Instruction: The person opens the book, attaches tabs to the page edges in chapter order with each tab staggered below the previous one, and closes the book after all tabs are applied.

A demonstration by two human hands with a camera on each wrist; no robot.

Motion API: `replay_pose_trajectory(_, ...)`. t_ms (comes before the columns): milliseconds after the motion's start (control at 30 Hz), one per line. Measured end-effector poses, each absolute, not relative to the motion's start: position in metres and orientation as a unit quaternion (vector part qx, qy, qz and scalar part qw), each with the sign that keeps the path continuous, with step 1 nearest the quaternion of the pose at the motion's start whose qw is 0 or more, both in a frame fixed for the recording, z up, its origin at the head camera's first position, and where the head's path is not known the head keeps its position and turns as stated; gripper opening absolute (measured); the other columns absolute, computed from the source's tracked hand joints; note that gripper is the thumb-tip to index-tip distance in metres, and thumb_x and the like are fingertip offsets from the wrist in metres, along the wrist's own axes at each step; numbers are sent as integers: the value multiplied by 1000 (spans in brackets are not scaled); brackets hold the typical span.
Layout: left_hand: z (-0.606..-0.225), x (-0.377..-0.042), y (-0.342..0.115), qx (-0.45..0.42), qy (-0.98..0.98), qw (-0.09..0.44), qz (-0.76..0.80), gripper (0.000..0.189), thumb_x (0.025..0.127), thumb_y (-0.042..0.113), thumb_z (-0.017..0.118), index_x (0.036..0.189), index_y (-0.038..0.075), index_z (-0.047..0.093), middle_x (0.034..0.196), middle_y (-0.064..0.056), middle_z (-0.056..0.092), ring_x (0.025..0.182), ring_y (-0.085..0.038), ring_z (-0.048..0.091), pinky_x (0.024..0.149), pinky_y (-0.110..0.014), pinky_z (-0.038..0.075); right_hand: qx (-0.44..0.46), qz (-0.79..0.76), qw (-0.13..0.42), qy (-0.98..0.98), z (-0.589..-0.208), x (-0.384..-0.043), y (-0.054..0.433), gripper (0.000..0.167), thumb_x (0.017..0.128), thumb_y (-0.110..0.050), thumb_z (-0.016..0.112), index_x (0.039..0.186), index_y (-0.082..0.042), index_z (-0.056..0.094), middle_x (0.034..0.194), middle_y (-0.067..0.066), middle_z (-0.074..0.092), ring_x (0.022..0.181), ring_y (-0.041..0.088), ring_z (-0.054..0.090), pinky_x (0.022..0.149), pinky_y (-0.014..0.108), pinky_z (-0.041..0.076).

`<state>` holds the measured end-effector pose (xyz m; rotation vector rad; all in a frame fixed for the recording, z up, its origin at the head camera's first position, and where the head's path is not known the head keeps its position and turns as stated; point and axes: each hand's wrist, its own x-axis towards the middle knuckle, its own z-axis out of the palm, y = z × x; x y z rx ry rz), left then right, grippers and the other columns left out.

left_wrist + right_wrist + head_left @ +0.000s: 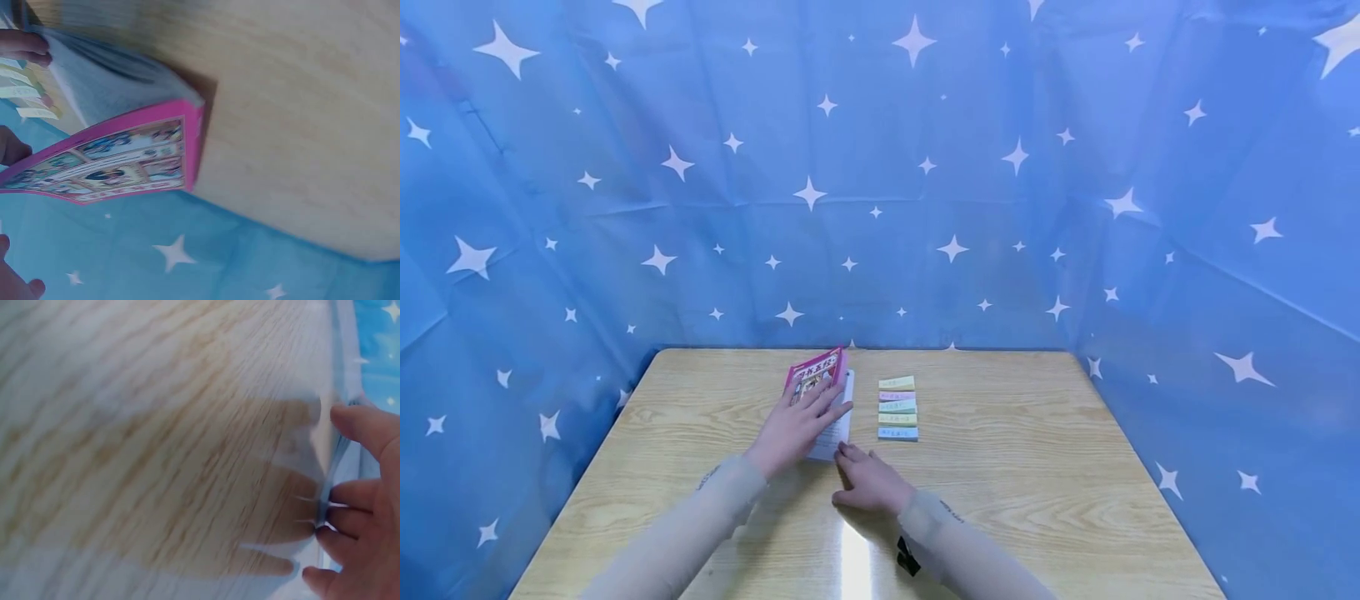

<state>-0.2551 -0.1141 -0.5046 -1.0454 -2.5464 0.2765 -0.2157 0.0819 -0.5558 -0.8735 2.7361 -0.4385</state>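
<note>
A book with a pink-bordered, illustrated cover [815, 372] lies left of the table's middle, with white pages [833, 435] exposed along its right and lower side. My left hand [793, 429] lies over the cover and pages, its fingers spread. In the left wrist view, the pink cover [119, 156] stands at an angle away from the pages [106, 84]; only parts of fingers enter at the left edge. My right hand [872, 482] has its fingertips at the book's lower right corner, thumb apart from the fingers. The right wrist view shows those fingertips [331, 534] near a pale edge.
Several coloured paper strips with handwriting [898, 408] lie in a column right of the book. A small black object [907, 557] shows beside the right forearm. Blue star-patterned curtains [880, 167] surround the wooden table [1037, 467] at the back and sides.
</note>
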Motion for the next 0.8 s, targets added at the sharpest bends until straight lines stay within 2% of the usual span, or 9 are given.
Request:
replay_pose_trajectory(133,-495,-251,-110,-367,-892,184,186,78,85,4,68,151,29,36,160,-5,21,146,-27,17,114,-61,8,-299,-147,111,936,-558,-216,80,75,92,-52,58,145,-1,41,153,16,32,141,29,31,110,53,31)
replay_pose_trajectory(300,-491,-248,-108,-316,-894,190,254,75,84,9,70,149,31,39,162,-6,14,148,-29,4,112,-64,-1,-297,-145,111,937,-558,-215,80,75,95,-54,51,146,-1,40,154,16,30,141,30,30,111,52,30)
replay_pose_trajectory(400,-490,-248,-109,-286,-896,206,270,65,85,10,67,144,29,48,161,-7,16,147,-30,9,113,-64,3,-298,-143,111,937,-560,-214,80,75,95,-55,50,146,-1,39,155,15,30,141,30,31,111,51,31)
replay_pose_trajectory(500,-487,-248,-110,-260,-901,200,283,55,88,9,63,139,27,55,161,-7,14,147,-29,10,114,-63,5,-297,-136,110,939,-560,-214,80,75,95,-55,50,146,-2,40,155,14,30,141,29,31,111,50,31)
replay_pose_trajectory(667,-481,-248,-115,-219,-914,159,301,45,93,14,60,137,26,57,161,-8,12,148,-28,7,114,-62,-1,-296,-130,109,940,-561,-214,80,76,94,-56,51,146,-2,40,155,13,30,141,27,31,111,48,31)
replay_pose_trajectory(800,-480,-246,-120,-202,-924,127,299,42,95,16,58,136,27,58,160,-7,19,148,-29,8,115,-61,-1,-293,-129,108,941,-564,-214,80,77,93,-56,53,146,-2,39,155,12,30,141,26,30,112,48,31)
